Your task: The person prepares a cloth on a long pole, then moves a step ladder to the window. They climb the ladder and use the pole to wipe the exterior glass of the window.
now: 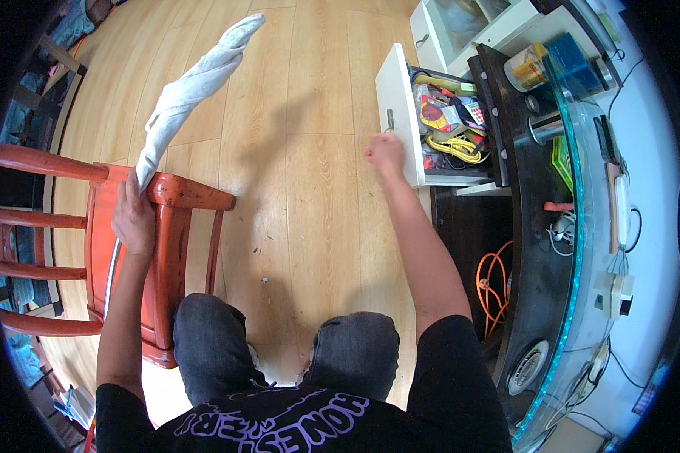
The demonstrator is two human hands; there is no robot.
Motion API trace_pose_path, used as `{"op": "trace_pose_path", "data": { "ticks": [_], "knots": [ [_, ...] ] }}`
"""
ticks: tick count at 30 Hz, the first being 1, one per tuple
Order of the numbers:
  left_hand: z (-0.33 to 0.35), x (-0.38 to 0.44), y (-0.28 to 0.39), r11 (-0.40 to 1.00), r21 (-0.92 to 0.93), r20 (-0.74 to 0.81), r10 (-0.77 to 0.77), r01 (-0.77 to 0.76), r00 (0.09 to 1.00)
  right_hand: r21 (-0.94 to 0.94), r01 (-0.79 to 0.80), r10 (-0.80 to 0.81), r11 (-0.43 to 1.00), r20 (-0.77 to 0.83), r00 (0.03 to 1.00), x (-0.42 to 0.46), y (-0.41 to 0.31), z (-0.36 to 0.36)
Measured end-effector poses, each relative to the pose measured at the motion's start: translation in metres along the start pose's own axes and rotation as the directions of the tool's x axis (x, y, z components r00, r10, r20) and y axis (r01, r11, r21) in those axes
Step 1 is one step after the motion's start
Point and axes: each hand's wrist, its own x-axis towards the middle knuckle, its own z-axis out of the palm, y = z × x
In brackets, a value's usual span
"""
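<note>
My left hand point(132, 214) grips a thin metal rod point(112, 277) above the seat of a red wooden chair point(105, 226). A white cloth point(190, 90) is twisted around the rod's far part and points away over the floor. My right hand point(386, 152), slightly blurred, has its fingers curled and nothing visible in them. It is close to the metal handle point(390, 119) of a pulled-out white drawer point(399, 90). Inside the drawer lie a coiled yellow cable point(456, 148), packets and other small items.
On the right runs a dark cabinet point(535, 283) with a glass top point(579, 243), jars, cables and a power strip. An orange cable point(490, 283) hangs in its lower opening. Small bits of debris point(264, 280) lie on the wooden floor point(317, 215).
</note>
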Motion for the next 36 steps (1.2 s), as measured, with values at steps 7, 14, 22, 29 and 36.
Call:
{"op": "trace_pose_path", "data": {
  "ticks": [7,14,22,29,36],
  "knots": [
    [0.002,-0.007,-0.011,1.0,0.001,-0.035,0.002,-0.002,0.999,-0.182,0.12,-0.141,0.976,-0.108,0.984,0.006,0.01,0.0],
    [0.0,-0.003,-0.006,1.0,-0.003,-0.047,0.025,-0.026,0.999,-0.285,0.105,-0.185,0.953,-0.268,0.946,0.044,0.064,-0.049],
    [-0.001,-0.005,-0.007,1.0,0.003,-0.032,-0.017,0.017,0.999,-0.233,-0.133,0.042,0.963,-0.359,0.932,0.061,0.055,-0.12],
    [-0.002,-0.004,-0.007,0.998,0.014,0.046,-0.055,0.055,0.997,-0.296,-0.138,0.045,0.945,-0.303,0.952,0.067,0.063,-0.166],
    [0.002,0.002,0.006,0.998,-0.011,0.087,-0.06,0.061,0.994,-0.416,-0.14,0.079,0.899,-0.163,0.984,0.022,0.059,-0.172]
  ]
}}
